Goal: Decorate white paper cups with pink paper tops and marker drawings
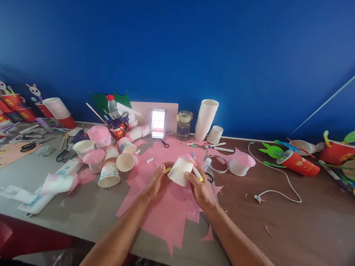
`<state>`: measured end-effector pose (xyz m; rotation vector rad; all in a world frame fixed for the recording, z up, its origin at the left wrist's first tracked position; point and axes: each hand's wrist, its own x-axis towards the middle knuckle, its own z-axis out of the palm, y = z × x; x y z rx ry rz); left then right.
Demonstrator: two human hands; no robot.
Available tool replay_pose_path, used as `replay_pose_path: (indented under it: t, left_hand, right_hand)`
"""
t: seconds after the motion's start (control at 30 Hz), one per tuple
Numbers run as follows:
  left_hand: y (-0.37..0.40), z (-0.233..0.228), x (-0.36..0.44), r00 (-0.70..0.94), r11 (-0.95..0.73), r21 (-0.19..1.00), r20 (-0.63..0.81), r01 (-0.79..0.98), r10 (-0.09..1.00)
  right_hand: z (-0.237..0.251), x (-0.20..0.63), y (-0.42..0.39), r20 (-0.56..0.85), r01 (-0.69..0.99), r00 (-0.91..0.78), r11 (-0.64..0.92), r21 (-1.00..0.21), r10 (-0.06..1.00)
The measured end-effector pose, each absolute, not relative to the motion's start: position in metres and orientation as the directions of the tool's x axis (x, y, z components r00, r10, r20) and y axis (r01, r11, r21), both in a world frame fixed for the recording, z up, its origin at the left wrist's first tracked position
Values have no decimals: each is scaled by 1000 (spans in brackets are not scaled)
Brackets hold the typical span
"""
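A white paper cup (pixel 178 173) is held on its side above cut pink paper (pixel 164 214), with a piece of pink paper (pixel 188 158) at its narrow end. My left hand (pixel 158 184) is closed round the cup's left side, its fingers partly hidden behind it. A small yellow piece (pixel 167 170) shows by those fingers; its kind is unclear. With its thumb on the cup wall, my right hand (pixel 202 191) grips the right side and also keeps a white marker with a yellow end (pixel 198 174) between its fingers.
Decorated paper cups (pixel 110 174) lie to the left beside a power strip (pixel 51 188). Behind stand a phone (pixel 158 124), a glass jar (pixel 183 125) and stacked white cups (pixel 206 121). Right of my hands are a tape roll (pixel 218 164), a white cable (pixel 288 176) and red cups (pixel 301 162).
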<state>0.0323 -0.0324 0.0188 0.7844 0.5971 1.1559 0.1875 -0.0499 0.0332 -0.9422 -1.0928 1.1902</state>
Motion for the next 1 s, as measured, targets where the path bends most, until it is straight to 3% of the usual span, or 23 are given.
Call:
replay_pose_path:
  t: [0.17, 0.4, 0.53, 0.7, 1.0]
  left_hand:
    - [-35, 13, 30, 452, 126, 902, 84, -414, 888]
    - [-34, 16, 28, 489, 54, 974, 61, -219, 870]
    - [-34, 18, 31, 462, 122, 934, 51, -337, 885]
    - [-32, 19, 33, 446, 166, 886, 50, -433, 894]
    - [-38, 34, 34, 441, 113, 872, 126, -476, 889]
  right_hand:
    - [30, 189, -50, 197, -73, 87, 204, -976, 976]
    - [12, 188, -43, 289, 127, 119, 275, -953, 950]
    - [17, 188, -46, 404, 149, 160, 383, -912, 900]
    - [32, 191, -58, 593, 196, 247, 560, -805, 766]
    - [47, 188, -74, 732, 260, 76, 695, -671, 678]
